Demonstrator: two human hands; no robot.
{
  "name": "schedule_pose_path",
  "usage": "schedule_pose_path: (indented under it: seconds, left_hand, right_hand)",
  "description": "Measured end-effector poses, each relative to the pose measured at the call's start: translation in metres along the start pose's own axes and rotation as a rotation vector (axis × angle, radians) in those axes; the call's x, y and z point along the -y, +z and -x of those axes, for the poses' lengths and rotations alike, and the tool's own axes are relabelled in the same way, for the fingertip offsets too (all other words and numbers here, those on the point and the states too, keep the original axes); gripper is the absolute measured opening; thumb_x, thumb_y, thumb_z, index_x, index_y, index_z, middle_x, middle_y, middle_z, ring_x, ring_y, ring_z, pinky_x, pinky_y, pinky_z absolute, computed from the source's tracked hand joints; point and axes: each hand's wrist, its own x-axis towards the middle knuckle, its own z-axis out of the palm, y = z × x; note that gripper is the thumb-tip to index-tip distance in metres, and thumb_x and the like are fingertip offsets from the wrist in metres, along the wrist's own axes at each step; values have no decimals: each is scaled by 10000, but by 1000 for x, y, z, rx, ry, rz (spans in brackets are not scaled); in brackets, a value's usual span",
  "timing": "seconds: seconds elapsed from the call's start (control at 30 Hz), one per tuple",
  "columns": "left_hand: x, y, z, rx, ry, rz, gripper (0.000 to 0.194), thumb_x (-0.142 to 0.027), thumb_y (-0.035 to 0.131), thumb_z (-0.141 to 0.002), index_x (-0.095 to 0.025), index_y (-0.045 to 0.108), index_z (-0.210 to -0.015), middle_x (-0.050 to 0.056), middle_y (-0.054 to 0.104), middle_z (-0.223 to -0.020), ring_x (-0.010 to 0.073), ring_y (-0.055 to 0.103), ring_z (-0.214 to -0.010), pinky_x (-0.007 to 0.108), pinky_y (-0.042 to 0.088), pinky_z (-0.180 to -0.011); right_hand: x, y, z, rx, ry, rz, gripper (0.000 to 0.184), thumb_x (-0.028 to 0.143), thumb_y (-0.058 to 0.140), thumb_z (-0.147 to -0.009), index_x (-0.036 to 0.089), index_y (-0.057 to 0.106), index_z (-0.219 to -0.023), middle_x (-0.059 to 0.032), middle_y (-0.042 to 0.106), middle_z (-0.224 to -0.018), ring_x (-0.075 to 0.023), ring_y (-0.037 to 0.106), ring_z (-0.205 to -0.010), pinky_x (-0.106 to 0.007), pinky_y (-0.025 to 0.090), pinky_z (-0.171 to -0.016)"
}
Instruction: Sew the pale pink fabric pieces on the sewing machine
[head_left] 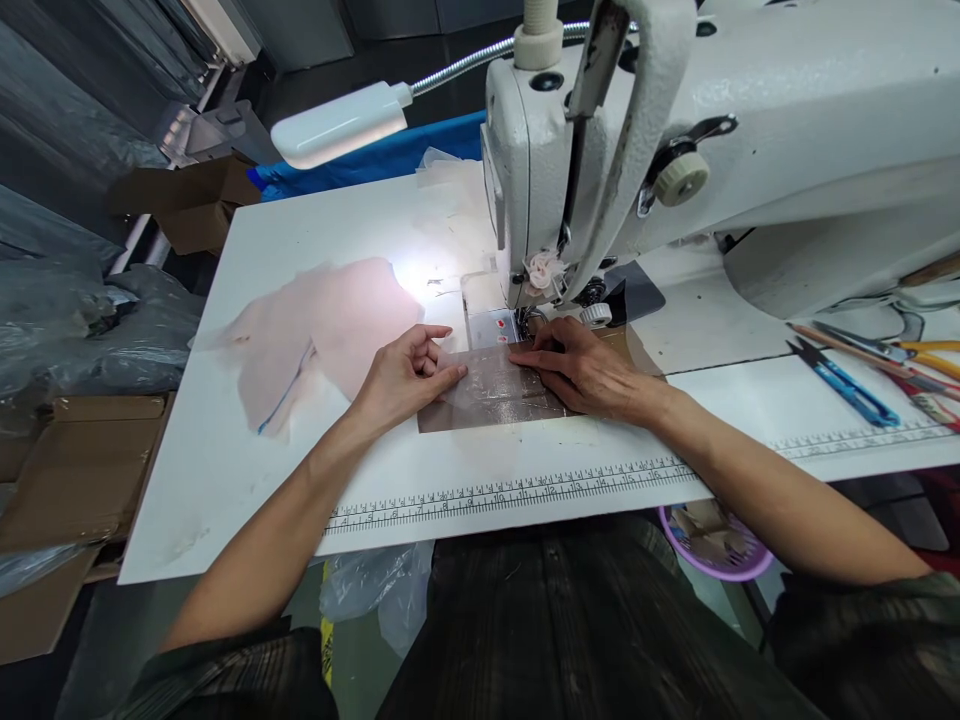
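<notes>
A brownish sheer fabric piece (491,398) lies flat on the white sewing table (247,470), its far edge at the presser foot (527,322) of a white sewing machine (712,130). My left hand (405,375) rests on the fabric's left edge, fingers curled and pinching that edge. My right hand (589,370) lies flat on the fabric's right part, fingers stretched toward the presser foot, pressing the cloth down.
Pale pink fabric pieces (322,330) lie left of my hands. A gooseneck lamp (337,122) shines on the table. Blue thread snips (844,380) and pencils lie at right. Cardboard boxes (82,470) stand at left; a purple basket (716,545) hangs below the table edge.
</notes>
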Motion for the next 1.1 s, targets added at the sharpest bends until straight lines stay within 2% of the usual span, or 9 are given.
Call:
schedule_pose_path:
  seconds: [0.2,0.37,0.63,0.73,0.8,0.83,0.87,0.97,1.1]
  left_hand:
    - [1,0,1,1,25,-44,500,-363,774,-713,-157,599,-1134,-8,608,-757,92,567,-567,221,504,-533]
    - [2,0,0,-5,39,-64,495,-356,768,-713,-153,605,-1134,-6,607,-752,93,558,-568,229,506,-540]
    - [5,-2,1,17,45,-86,538,-407,751,-742,-169,573,-1190,-10,599,-737,107,560,-575,247,513,-550]
    - [-2,-3,1,-96,151,-284,487,-465,706,-788,-197,590,-1178,20,623,-855,108,543,-601,256,497,-564]
    - [-8,-1,-1,-211,307,-517,392,-466,660,-829,-201,632,-1117,63,633,-1004,129,551,-668,269,475,-576]
    - [-11,1,-2,-218,393,-619,338,-450,635,-851,-201,651,-1080,79,635,-1052,151,565,-717,279,467,-588]
    - [-14,4,-4,-181,477,-694,286,-423,612,-872,-202,666,-1046,89,641,-1081,175,579,-772,292,467,-612]
    - [-18,15,-12,57,661,-754,196,-316,551,-913,-194,684,-988,110,667,-1125,226,600,-909,366,480,-759]
    - [-19,24,-26,190,710,-792,263,-275,502,-918,-155,680,-1070,159,639,-1241,271,593,-971,456,448,-857]
  right_hand:
    - [5,-2,0,30,16,43,351,203,399,-982,203,631,-1245,-130,561,-1055,-232,532,-973,-441,489,-894]
    - [10,-13,2,69,40,-49,334,237,434,-984,231,664,-1227,-116,579,-1091,-218,549,-998,-404,484,-884]
    - [15,-15,4,174,11,56,318,230,490,-942,275,701,-1176,-123,576,-1150,-269,518,-1044,-466,413,-907]
    - [16,-14,3,170,18,71,314,238,489,-943,281,706,-1166,-119,576,-1144,-265,511,-1046,-447,409,-890]
    - [16,-14,3,169,23,74,310,244,491,-944,284,707,-1163,-117,575,-1138,-260,510,-1039,-437,408,-878]
    - [17,-14,4,165,23,73,310,245,492,-943,285,706,-1164,-116,575,-1134,-258,510,-1033,-435,410,-873]
    - [17,-14,4,159,23,70,310,245,494,-941,285,705,-1164,-116,574,-1129,-257,511,-1026,-435,412,-868]
    - [17,-13,5,135,13,66,319,227,502,-928,283,702,-1170,-118,574,-1125,-262,513,-1025,-449,423,-868]
    - [15,-11,7,134,34,51,329,207,507,-913,273,698,-1173,-122,573,-1155,-264,526,-1030,-475,449,-881]
